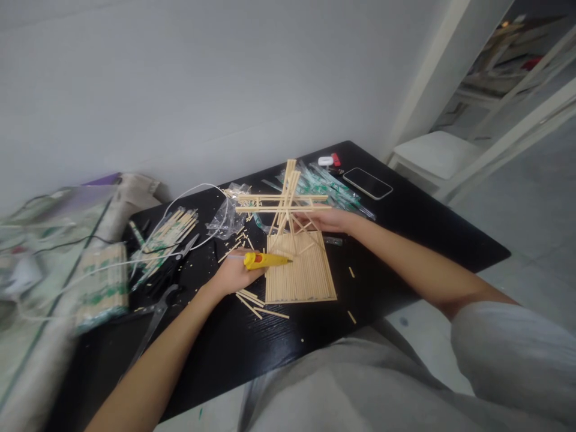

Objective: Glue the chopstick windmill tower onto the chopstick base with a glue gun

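A model made of wooden sticks [288, 207] stands on a flat base of sticks [300, 270] on the black table [405, 234]. My left hand [234, 273] is closed round a yellow glue gun [265, 260], whose nozzle points right over the base's left edge. My right hand [326, 219] reaches in from the right and steadies the upright frame and its crossed sticks, fingers closed on the sticks.
Loose sticks [254, 300] lie beside the base. Scissors [168, 282], a white cable [189, 195], packs of chopsticks [168, 231] and plastic wrappers [227, 219] are at the left. A phone [368, 183] and a small white case [324, 161] lie at the far right. Bags [58, 252] crowd the left edge.
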Tool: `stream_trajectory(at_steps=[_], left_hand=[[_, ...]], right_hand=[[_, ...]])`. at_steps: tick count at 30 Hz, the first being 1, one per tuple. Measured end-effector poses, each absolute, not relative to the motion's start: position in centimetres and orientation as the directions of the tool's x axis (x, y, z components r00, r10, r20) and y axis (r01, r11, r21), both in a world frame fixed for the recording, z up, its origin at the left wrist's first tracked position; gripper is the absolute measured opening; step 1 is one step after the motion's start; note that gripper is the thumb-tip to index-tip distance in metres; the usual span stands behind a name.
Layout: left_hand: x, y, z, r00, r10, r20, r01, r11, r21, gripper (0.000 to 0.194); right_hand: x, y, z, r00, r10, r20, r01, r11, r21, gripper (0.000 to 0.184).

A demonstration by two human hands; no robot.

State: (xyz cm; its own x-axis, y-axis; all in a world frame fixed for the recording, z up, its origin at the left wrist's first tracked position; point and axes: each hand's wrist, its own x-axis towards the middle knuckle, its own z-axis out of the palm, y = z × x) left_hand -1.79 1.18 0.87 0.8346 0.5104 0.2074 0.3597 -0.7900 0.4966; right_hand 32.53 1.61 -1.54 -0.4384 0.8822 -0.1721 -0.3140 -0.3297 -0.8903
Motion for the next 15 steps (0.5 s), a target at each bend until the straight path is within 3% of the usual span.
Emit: stream_trajectory(at_steps=[15], left_hand=[[-1.71, 1.10, 0.91, 0.827, 0.514, 0.228, 0.354, -0.791, 0.500, 0.027]], right_hand=[[32.41, 1.53, -1.24, -0.426, 0.886, -0.183, -0.322, -0.338, -0.884, 0.018]])
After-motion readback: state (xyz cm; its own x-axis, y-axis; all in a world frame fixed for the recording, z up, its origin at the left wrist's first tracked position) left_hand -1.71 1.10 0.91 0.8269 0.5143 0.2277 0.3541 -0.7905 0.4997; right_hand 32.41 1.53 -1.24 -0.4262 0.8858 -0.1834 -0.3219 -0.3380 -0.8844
